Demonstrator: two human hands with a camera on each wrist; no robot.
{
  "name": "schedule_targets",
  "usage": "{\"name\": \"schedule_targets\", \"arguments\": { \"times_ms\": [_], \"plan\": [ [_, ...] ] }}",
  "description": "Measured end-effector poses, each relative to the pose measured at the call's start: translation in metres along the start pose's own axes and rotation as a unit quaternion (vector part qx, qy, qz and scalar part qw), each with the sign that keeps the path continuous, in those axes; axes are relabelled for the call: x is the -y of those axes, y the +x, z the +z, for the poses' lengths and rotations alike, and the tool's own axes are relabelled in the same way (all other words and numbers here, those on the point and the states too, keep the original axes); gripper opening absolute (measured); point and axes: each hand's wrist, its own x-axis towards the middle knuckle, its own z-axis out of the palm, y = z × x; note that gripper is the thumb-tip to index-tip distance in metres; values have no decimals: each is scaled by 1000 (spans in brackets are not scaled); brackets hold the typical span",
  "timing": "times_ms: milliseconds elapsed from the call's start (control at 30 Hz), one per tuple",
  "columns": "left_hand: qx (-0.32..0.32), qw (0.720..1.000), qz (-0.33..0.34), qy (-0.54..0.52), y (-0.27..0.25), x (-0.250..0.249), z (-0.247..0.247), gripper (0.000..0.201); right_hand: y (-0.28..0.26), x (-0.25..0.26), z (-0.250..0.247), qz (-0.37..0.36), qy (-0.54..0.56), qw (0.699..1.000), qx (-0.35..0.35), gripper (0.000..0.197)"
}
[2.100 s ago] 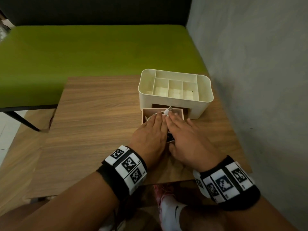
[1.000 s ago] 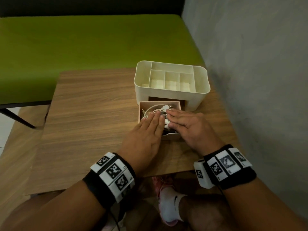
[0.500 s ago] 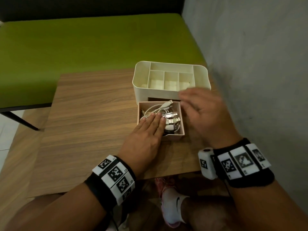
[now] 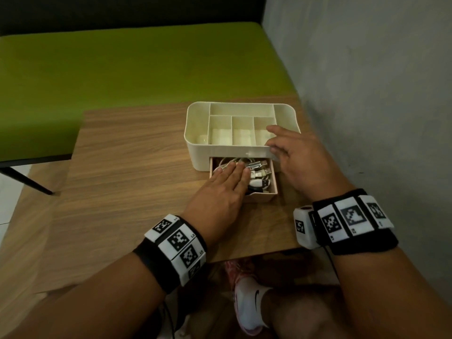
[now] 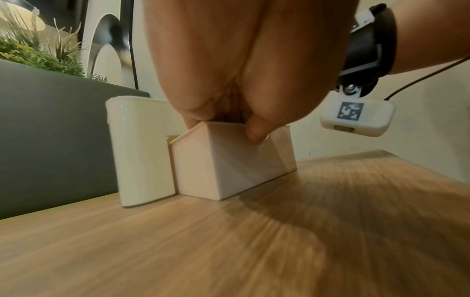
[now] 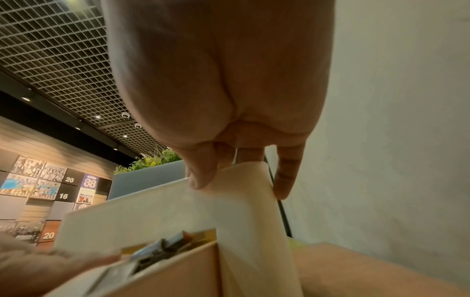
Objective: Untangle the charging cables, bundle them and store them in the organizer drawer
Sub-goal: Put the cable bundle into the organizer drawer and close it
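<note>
A cream organizer [image 4: 195,143] with empty top compartments stands on the wooden table [image 4: 134,167]. Its pink drawer [image 4: 265,195] is partly out and holds the white charging cables [image 4: 260,173] with several USB plugs. My left hand [image 4: 231,176] lies flat on the cables with straight fingers. In the left wrist view the left hand [image 5: 229,80] reaches over the drawer [image 5: 229,164], with its thumb against the drawer's side. My right hand [image 4: 291,152] rests on the organizer's front right corner. In the right wrist view the right hand [image 6: 223,100] lies over the organizer [image 6: 178,207], above the cables [image 6: 157,253].
A grey wall [image 4: 367,94] runs close along the table's right side. A green bench [image 4: 122,64] stands behind the table. The table's left half is bare wood. A foot in a white sock [image 4: 252,297] shows under the near edge.
My right hand left the cables and moved up onto the organizer's corner. The drawer has slid partway into the organizer, with my left hand still flat on the cables.
</note>
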Motion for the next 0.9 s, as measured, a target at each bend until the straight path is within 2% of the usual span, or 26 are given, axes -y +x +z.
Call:
{"name": "schedule_targets", "arguments": {
  "times_ms": [167,300,367,467,533,600,667,733,900],
  "plan": [
    [-22,1000,-3,-1,4,-1,-2,58,-14,6,-14,13,-9,999,48,21],
    [-23,1000,-12,5,2,-5,-1,63,-17,12,-13,23,-55,994,93,26],
    [-30,999,-10,7,2,-6,0,64,-19,11,-8,22,-57,995,81,29],
    [-56,998,-1,-5,2,-3,0,63,-17,10,-5,18,-21,999,34,21],
    [-75,997,-1,-16,5,0,0,64,-15,10,-5,27,-21,999,31,21],
    [-84,996,-6,-23,6,-1,-1,58,-14,12,-5,40,-38,997,63,31],
    [-76,996,-14,-32,8,-2,-2,55,-17,16,-3,53,-91,989,100,50],
    [-80,996,-20,-32,9,-1,0,53,-19,21,1,60,-147,981,109,61],
    [-125,990,-12,-71,9,4,3,47,-18,26,9,77,-173,977,96,62]
  ]
}}
